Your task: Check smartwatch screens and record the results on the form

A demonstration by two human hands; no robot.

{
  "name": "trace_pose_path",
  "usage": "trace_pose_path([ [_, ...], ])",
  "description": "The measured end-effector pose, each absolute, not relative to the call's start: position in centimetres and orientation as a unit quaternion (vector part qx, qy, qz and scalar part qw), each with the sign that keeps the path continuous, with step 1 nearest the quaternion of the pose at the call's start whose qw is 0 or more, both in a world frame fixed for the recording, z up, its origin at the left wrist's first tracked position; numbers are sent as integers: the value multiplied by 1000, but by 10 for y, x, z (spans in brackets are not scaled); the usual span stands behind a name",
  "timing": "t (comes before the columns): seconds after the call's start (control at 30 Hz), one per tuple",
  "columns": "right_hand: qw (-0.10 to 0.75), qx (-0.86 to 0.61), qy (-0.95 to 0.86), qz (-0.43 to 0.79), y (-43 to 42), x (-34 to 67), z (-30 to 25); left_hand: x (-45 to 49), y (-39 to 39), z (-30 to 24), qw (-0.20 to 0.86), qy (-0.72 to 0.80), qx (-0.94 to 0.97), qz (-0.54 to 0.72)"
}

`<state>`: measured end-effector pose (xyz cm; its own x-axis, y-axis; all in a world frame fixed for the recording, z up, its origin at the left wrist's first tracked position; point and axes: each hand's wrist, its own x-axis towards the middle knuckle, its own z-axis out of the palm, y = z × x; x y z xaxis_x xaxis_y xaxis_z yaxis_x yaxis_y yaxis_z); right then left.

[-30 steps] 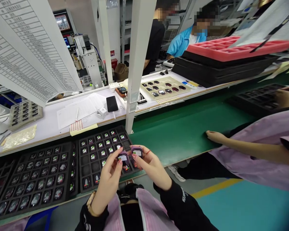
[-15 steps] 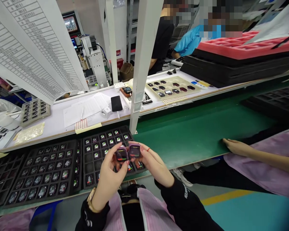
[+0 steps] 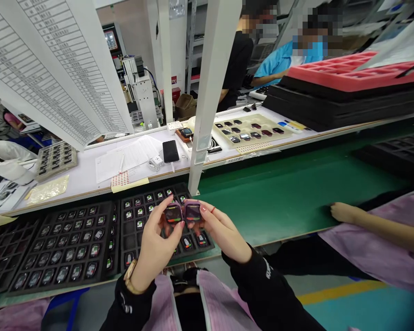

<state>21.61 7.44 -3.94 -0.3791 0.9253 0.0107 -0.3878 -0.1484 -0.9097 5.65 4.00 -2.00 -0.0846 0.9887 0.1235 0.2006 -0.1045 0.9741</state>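
- Fingers of the left hand (image 3: 158, 248) pinch a small purple watch body (image 3: 173, 214) by its edges, screen up; fingers of the right hand (image 3: 223, 234) close on a second purple unit (image 3: 192, 211) the same way.
- Both units are held side by side, touching or nearly so, just above the near right corner of the black tray (image 3: 131, 243), which serves as the landmark below.
- Green belt (image 3: 279, 193) runs to the right of the tray and carries it; another person's hand (image 3: 343, 213) rests on the belt's near edge, well right of the tray, with a lilac sleeve (image 3: 382, 248) behind it.
- White bench (image 3: 89, 179) lies beyond the tray, on the far side of the belt.
- Printed sheet (image 3: 44, 69) hangs slanted above and left of the tray.
- White post (image 3: 210, 92) rises from the tray's far right corner.
- Stack of black trays (image 3: 338, 103) topped by a red one (image 3: 352, 71) sits far right beyond the tray, on the bench.
- Wider black tray (image 3: 62, 248) lies touching the landmark tray's left side, its pockets filled with small screens.
- Beige tray (image 3: 251, 131) with dark units sits beyond the post.
- Papers (image 3: 127, 156) lie straight beyond the tray on the bench.
- Grey keypad tray (image 3: 55, 158) sits far left beyond it.
- Black phone (image 3: 170, 151) lies just right of the papers.
- Gold bracelet (image 3: 131, 280) circles the left wrist, nearer the body than the tray.
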Motion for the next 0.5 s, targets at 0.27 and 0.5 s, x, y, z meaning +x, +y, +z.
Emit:
trace_pose_path([
  [0.27,464,-318,-446,696,79,213,-39,56,44,-21,389,545,547,503],
  [0.5,452,-297,-473,695,81,212,-41,52,44,-21,391,547,548,498],
])
